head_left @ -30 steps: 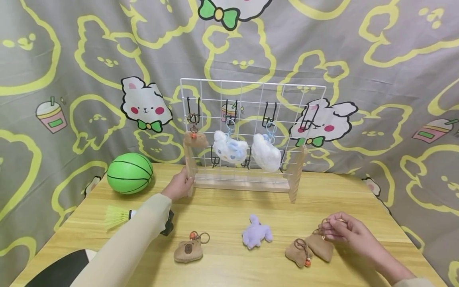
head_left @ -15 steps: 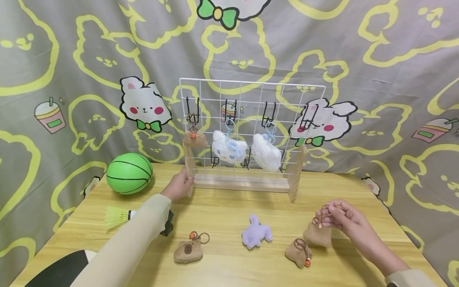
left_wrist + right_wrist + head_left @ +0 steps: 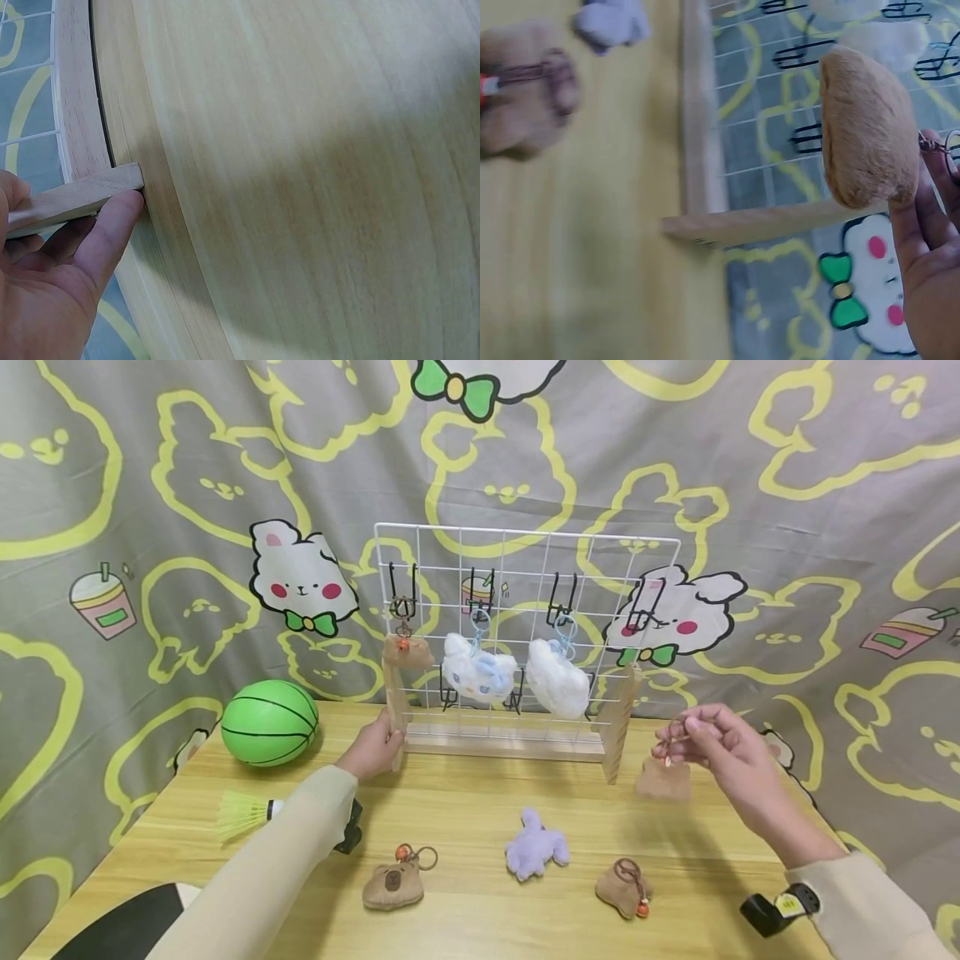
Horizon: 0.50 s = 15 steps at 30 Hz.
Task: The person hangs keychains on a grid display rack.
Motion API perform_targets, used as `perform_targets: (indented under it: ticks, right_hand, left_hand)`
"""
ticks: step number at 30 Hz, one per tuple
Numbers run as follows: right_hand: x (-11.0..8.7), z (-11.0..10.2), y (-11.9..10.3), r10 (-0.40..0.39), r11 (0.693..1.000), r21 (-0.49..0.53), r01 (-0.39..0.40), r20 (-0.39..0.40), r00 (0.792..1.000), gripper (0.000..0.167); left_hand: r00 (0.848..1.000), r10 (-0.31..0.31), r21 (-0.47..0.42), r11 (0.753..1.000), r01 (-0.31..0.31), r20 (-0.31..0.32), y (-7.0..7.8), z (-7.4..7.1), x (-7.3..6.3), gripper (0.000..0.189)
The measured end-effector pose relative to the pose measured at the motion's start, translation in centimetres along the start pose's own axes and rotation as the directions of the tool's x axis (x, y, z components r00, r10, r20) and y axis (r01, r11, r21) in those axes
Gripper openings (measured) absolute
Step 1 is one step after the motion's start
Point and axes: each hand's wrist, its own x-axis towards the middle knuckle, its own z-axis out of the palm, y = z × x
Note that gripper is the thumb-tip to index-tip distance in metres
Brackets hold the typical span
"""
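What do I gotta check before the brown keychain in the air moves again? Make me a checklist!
1. Right grip holding the brown keychain: ok.
2. Keychain clear of the table: ok.
3. Left grip holding the wooden rack side: ok.
4. Rightmost top hook has nothing hanging on it: ok.
5. Keychain on a hook: not ok, not yet.
6. Which way its face points: cannot tell.

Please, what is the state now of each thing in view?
Left hand: gripping the side post
Raised plush: hanging, off the table
Right hand: holding that plush
Rack: upright
Brown plush on rack: hanging
Left white plush: hanging
Right white plush: hanging
Purple plush: lying on table
Brown plush showing face: lying on table
Lower right brown plush: lying on table
Green ball: resting on table
Shuttlecock: lying on its side
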Motion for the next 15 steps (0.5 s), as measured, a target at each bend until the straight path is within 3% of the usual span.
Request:
perform_targets:
  ticks: [9, 15]
  right_hand:
    - [4.1, 1.2, -3.7, -0.065, 0.996, 0.055, 0.07, -0.085, 0.994, 0.012]
    - [6.3, 2.1, -4.9, -0.106, 0.989, 0.088, 0.12, -0.151, 0.983, 0.01]
  left_hand:
    - [1.0, 0.004, 0.003, 1.0, -0.004, -0.013, 0.0, 0.0, 0.0, 0.059]
    - [1.0, 0.003, 0.016, 1.0, -0.002, -0.022, -0.1, -0.1, 0.0, 0.058]
